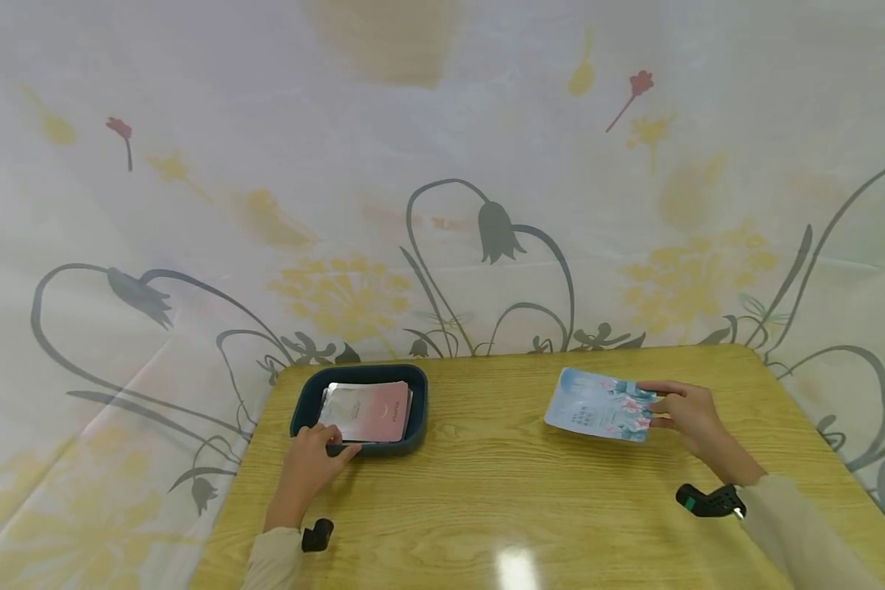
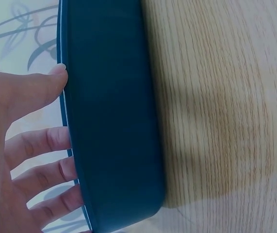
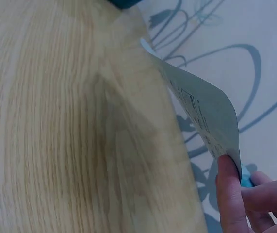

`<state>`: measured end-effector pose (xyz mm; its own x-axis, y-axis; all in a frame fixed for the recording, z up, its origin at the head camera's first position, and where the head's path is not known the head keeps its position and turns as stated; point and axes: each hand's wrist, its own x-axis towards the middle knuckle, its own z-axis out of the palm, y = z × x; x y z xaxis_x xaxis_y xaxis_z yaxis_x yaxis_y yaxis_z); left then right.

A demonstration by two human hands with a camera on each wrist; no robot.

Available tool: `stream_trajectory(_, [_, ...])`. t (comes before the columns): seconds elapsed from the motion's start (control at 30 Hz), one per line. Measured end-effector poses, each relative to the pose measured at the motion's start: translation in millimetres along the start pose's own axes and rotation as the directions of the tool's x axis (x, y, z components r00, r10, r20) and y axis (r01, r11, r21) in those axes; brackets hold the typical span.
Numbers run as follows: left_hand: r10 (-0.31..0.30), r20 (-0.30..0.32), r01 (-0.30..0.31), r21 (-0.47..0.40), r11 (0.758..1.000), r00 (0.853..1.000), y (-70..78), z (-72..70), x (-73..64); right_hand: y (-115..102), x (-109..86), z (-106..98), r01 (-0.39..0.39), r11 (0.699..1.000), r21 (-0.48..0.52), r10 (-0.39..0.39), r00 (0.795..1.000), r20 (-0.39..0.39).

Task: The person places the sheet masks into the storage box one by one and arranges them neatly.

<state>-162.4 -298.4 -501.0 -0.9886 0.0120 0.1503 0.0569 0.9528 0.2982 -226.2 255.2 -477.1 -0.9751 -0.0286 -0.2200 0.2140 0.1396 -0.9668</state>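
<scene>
In the head view, a dark teal plastic bin [image 1: 419, 426] stands at the table's left, holding flat pink-and-silver sachets [image 1: 369, 410]. My left hand [image 1: 311, 463] is at its near left rim. The left wrist view has the thumb at the rim of the bin [image 2: 114, 116] and the fingers passing behind it, their tips hidden. Over on the right, my right hand [image 1: 689, 418] pinches a light blue sachet with a floral print [image 1: 593, 406] by its right edge. In the right wrist view, the sachet's pale printed back [image 3: 208, 107] shows, held tilted above the table.
The wood-grain table [image 1: 479, 492] reaches back to a pale curtain [image 1: 487, 123] with a flower pattern. Black camera mounts [image 1: 708, 500] sit at both wrists. A glare spot [image 1: 516, 565] lies at the near middle of the tabletop.
</scene>
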Motion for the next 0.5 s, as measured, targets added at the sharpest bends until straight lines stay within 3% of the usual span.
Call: stream_trajectory(0.5, [-0.014, -0.012, 0.014, -0.022, 1.0, 1.0, 0.9, 0.7, 0.0, -6.8, 8.0, 55.0, -0.02, 0.999, 0.048, 0.017, 0.998, 0.065])
